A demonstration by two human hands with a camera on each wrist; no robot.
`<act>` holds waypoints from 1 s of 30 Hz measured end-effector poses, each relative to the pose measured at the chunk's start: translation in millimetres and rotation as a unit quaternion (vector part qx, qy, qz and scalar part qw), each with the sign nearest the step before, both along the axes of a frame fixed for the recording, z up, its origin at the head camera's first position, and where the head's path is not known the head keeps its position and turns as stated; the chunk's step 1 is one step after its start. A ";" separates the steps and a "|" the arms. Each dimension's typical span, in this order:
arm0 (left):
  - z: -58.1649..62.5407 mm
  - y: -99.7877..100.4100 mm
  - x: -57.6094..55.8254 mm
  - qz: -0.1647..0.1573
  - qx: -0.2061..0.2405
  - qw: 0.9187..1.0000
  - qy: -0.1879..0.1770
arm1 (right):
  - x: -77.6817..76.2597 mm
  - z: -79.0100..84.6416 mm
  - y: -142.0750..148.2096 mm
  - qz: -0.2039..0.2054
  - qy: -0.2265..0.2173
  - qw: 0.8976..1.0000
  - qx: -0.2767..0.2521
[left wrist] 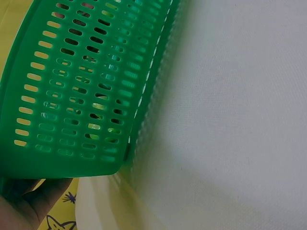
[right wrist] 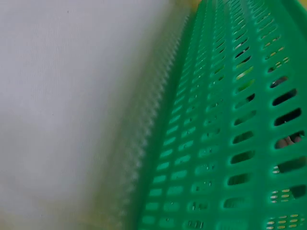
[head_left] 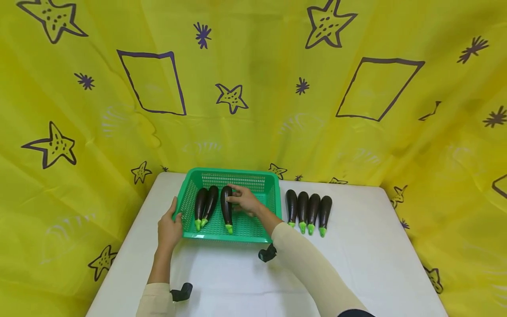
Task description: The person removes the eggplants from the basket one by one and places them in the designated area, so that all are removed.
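A green plastic basket (head_left: 227, 237) with slotted walls stands on the white table. My left hand (head_left: 169, 230) holds its left rim, and the left wrist view shows fingers against the basket wall (left wrist: 72, 163). Inside the basket, my right hand (head_left: 246, 200) grips a dark purple eggplant (head_left: 226, 209) with a green stem end pointing toward me. Two more eggplants, one (head_left: 200, 207) beside the other (head_left: 211, 203), lie at the basket's left. In the right wrist view the basket's slotted wall (right wrist: 225, 124) hides most of the right hand.
Several eggplants (head_left: 313, 209) lie in a row on the white table (head_left: 356, 255), just right of the basket. A yellow curtain (head_left: 261, 136) with drawn stars hangs behind and at both sides of the table.
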State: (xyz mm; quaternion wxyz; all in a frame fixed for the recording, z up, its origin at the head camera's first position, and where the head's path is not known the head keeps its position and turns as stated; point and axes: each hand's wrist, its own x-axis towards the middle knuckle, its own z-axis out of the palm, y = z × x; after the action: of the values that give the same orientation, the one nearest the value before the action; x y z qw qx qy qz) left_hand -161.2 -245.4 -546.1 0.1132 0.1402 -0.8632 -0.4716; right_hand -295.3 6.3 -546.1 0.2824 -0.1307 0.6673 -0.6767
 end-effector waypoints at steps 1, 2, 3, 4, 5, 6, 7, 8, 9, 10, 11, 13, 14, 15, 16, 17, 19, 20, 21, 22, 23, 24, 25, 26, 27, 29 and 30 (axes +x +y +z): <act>-0.3 -0.3 0.2 0.000 0.000 1.000 0.000 | 1.3 1.6 0.9 0.001 -0.001 1.000 -0.001; -0.2 -0.6 0.2 0.000 0.000 1.000 -0.001 | 2.5 3.6 1.8 -0.001 -0.003 1.000 -0.003; -0.4 -0.9 0.4 0.000 0.000 1.000 -0.001 | 3.3 4.7 2.7 -0.005 -0.006 1.000 -0.009; 0.0 -0.9 0.6 -0.001 0.000 1.000 0.000 | 4.5 6.4 3.8 -0.010 -0.009 1.000 -0.014; 0.3 -0.7 1.0 -0.001 0.000 1.000 0.001 | 5.5 8.1 4.8 -0.016 -0.012 1.000 -0.019; 0.6 -0.8 1.1 -0.001 -0.001 1.000 0.001 | 6.6 9.6 6.0 -0.022 -0.014 0.999 -0.025; 1.1 -0.5 1.4 -0.001 -0.001 1.000 0.001 | 7.6 11.0 7.3 -0.029 -0.016 0.999 -0.031; 1.3 -0.3 1.4 0.000 -0.002 1.000 0.001 | 8.2 12.6 8.5 -0.035 -0.015 0.999 -0.037; 1.6 0.1 1.8 0.000 -0.003 1.000 0.001 | 8.8 14.1 9.7 -0.041 -0.015 0.998 -0.043; 2.0 0.5 1.9 0.001 -0.003 1.000 0.001 | 9.6 16.1 11.0 -0.046 -0.014 0.998 -0.047; 2.0 0.9 2.0 0.001 -0.004 1.000 0.000 | 10.0 17.3 12.3 -0.050 -0.014 0.997 -0.053; 2.3 1.6 2.1 0.002 -0.001 1.000 -0.001 | 10.9 20.2 14.8 -0.057 -0.013 0.996 -0.063; 2.4 1.8 2.1 0.001 0.000 1.000 -0.001 | 11.4 21.6 16.0 -0.059 -0.012 0.996 -0.067; 2.5 2.0 2.1 0.001 0.000 1.000 -0.002 | 11.9 23.2 17.2 -0.062 -0.011 0.996 -0.070; 2.5 2.0 2.1 0.001 0.001 1.000 -0.003 | 12.5 24.7 18.3 -0.064 -0.009 0.995 -0.070; 2.9 2.0 2.0 0.001 0.002 1.000 -0.004 | 13.3 26.5 19.6 -0.066 -0.006 0.995 -0.072; 2.6 1.9 2.1 0.001 0.002 1.000 -0.005 | 14.9 30.2 21.7 -0.069 -0.003 0.995 -0.074; 2.5 1.8 2.0 0.000 0.002 1.000 -0.006 | 15.8 32.1 22.9 -0.072 -0.002 0.995 -0.075; 2.5 1.4 2.0 0.000 0.001 1.000 -0.006 | 16.9 34.0 24.2 -0.073 0.000 0.994 -0.076; 2.4 1.0 2.1 -0.001 0.001 1.000 -0.004 | 18.1 36.0 25.2 -0.075 0.002 0.994 -0.077; 2.4 0.8 2.4 -0.001 0.001 1.000 -0.004 | 19.2 37.6 26.1 -0.075 0.002 0.994 -0.080; 2.3 0.7 2.7 -0.001 0.000 1.000 -0.002 | 20.3 38.8 27.0 -0.076 0.002 0.994 -0.081; 2.4 0.5 2.8 -0.001 -0.001 1.000 -0.002 | 21.4 39.7 27.9 -0.076 0.003 0.994 -0.081; 2.4 0.2 2.7 -0.001 -0.001 1.000 -0.001 | 22.7 40.6 28.9 -0.077 0.003 0.994 -0.083; 2.4 0.0 2.6 -0.001 -0.002 1.000 0.000 | 23.9 41.2 29.9 -0.078 0.003 0.993 -0.085; 3.3 0.8 2.2 -0.001 0.000 1.000 0.000 | 26.0 41.7 32.1 -0.083 0.002 0.993 -0.086; 3.4 1.2 2.1 -0.002 0.000 1.000 -0.001 | 27.1 42.0 33.6 -0.086 0.001 0.992 -0.087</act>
State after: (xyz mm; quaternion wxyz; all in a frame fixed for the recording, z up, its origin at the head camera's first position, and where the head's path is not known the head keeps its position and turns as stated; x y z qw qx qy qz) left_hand -159.0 -244.3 -542.8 0.1118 0.1387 -0.8636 -0.4717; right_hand -268.2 39.9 -504.2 0.2096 -0.0978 0.6148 -0.7540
